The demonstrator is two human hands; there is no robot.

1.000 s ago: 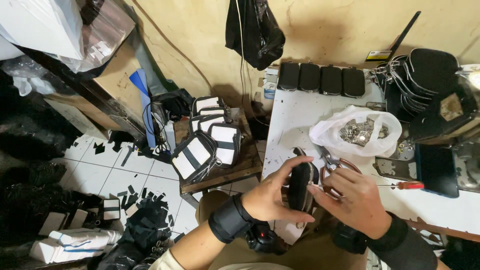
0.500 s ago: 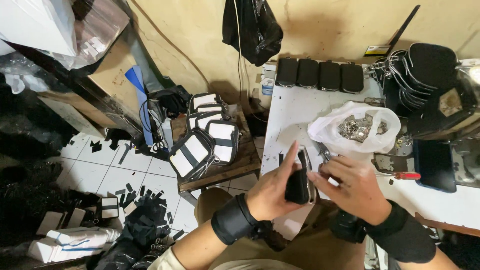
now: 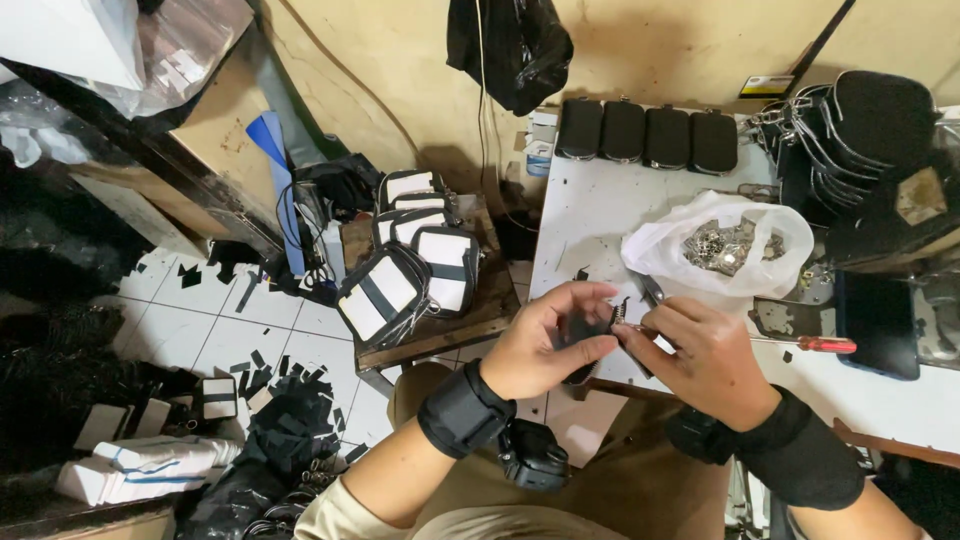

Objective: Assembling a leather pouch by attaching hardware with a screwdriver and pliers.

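Observation:
My left hand point(image 3: 548, 342) grips a small black pouch point(image 3: 583, 332) at the near edge of the white table point(image 3: 600, 215). My right hand point(image 3: 700, 352) pinches a small metal clasp point(image 3: 619, 313) at the pouch's top corner. Both wrists wear black bands. Just behind my right hand lies a red-handled screwdriver point(image 3: 815, 344) and a white plastic bag of metal fittings point(image 3: 725, 245).
A row of black pouches point(image 3: 645, 134) stands at the table's back edge. More black pouches with rings point(image 3: 860, 135) are piled at the right, a dark phone point(image 3: 877, 323) beside them. White-and-black pouches point(image 3: 415, 260) sit on a low wooden stool at the left. Black scraps litter the tiled floor point(image 3: 200, 330).
The pouch was upright between both hands; now it is tilted and mostly covered by my left hand, and my right fingers have moved to its top corner.

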